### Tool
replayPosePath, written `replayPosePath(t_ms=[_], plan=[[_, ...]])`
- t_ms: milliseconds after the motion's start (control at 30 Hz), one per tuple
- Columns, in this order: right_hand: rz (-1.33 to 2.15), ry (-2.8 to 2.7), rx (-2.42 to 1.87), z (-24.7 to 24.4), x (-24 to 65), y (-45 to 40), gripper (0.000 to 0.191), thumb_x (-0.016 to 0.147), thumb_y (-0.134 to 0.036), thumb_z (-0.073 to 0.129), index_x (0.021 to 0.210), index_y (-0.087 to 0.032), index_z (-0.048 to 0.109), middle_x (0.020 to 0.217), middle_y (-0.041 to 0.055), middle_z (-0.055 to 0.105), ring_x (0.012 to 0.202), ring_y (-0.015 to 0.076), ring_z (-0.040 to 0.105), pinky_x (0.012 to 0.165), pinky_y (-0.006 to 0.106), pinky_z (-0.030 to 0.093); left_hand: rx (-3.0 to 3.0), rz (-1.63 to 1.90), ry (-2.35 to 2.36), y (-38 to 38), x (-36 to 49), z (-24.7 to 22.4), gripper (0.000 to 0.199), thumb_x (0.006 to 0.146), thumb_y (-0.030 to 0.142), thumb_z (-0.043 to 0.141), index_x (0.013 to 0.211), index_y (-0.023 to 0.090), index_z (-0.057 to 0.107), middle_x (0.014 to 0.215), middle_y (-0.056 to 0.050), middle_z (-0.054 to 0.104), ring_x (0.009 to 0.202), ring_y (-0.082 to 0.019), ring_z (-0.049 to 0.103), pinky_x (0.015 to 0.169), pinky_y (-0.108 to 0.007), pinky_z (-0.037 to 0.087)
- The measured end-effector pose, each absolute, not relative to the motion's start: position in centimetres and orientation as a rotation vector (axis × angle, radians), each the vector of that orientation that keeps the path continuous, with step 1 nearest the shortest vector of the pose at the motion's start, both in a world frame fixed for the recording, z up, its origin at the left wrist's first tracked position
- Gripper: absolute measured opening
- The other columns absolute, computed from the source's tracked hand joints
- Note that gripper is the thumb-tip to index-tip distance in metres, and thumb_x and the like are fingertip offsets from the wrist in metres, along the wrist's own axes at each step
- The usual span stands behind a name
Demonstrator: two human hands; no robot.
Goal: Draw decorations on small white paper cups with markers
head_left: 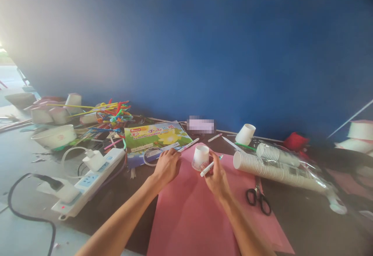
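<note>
A white paper cup [201,155] stands upside down on pink paper [194,213], with faint marks low on its side. My right hand [216,176] holds a white marker [207,169] between thumb and fingers, close against the cup's right side. To the left of the cup, my left hand [168,166] rests at the paper's edge with its fingers curled, near a white pen [188,145]. Whether those fingers hold that pen is too small to tell.
Scissors [258,199] and stacked cups in plastic [276,170] lie right. A craft paper pack [157,137] lies behind my left hand. A power strip [89,184], a bowl [54,136] and pipe cleaners [116,112] are left. A blue panel [186,53] stands behind.
</note>
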State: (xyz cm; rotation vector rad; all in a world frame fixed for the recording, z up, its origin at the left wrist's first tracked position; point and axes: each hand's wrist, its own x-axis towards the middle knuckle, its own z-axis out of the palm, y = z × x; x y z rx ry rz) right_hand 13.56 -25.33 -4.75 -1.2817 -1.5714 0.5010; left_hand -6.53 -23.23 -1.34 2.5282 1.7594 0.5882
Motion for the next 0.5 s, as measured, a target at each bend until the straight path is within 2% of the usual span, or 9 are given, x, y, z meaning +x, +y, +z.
replayPosePath(t_ms=[100, 200, 367, 500], plan=[[0.442, -1.593, -1.288, -4.8, 13.4, -25.3, 0.050, 0.079, -0.019, 0.056, 0.128, -0.017, 0.044, 0.118, 0.0153, 0.064, 0.099, 0.0256, 0.066, 0.078, 0.037, 0.056, 2.443, 0.586, 1.841, -22.0, -6.3, -1.4, 0.031, 0.086, 0.023, 0.046, 0.113, 0.017, 0.060, 0.105, -0.011, 0.061, 0.098, -0.024, 0.058, 0.086, -0.035, 0.043], [0.367, -1.633, -1.273, -5.0, 13.1, -25.4, 0.051, 0.076, -0.014, 0.056, 0.126, -0.016, 0.045, 0.117, 0.0164, 0.065, 0.103, 0.0279, 0.064, 0.082, 0.041, 0.055, 2.433, 0.484, 1.891, -20.9, -5.6, -2.0, 0.032, 0.085, 0.024, 0.048, 0.115, 0.018, 0.059, 0.108, -0.011, 0.061, 0.100, -0.026, 0.058, 0.087, -0.038, 0.042], [0.331, -1.658, -1.231, -5.8, 12.8, -25.2, 0.054, 0.075, -0.011, 0.057, 0.127, -0.016, 0.046, 0.111, 0.0162, 0.066, 0.104, 0.0280, 0.064, 0.082, 0.039, 0.055, 2.506, 0.450, 1.901, -20.5, -5.0, -2.9, 0.034, 0.086, 0.024, 0.046, 0.118, 0.018, 0.056, 0.118, -0.012, 0.057, 0.107, -0.028, 0.054, 0.090, -0.042, 0.041], [0.358, -1.652, -1.249, -6.4, 13.1, -24.6, 0.057, 0.073, -0.012, 0.059, 0.128, -0.015, 0.044, 0.113, 0.0166, 0.065, 0.099, 0.0270, 0.065, 0.080, 0.039, 0.055, 2.543, 0.461, 1.880, -21.6, -5.6, -2.6, 0.034, 0.087, 0.020, 0.043, 0.118, 0.017, 0.055, 0.125, -0.013, 0.054, 0.107, -0.027, 0.054, 0.090, -0.040, 0.041]])
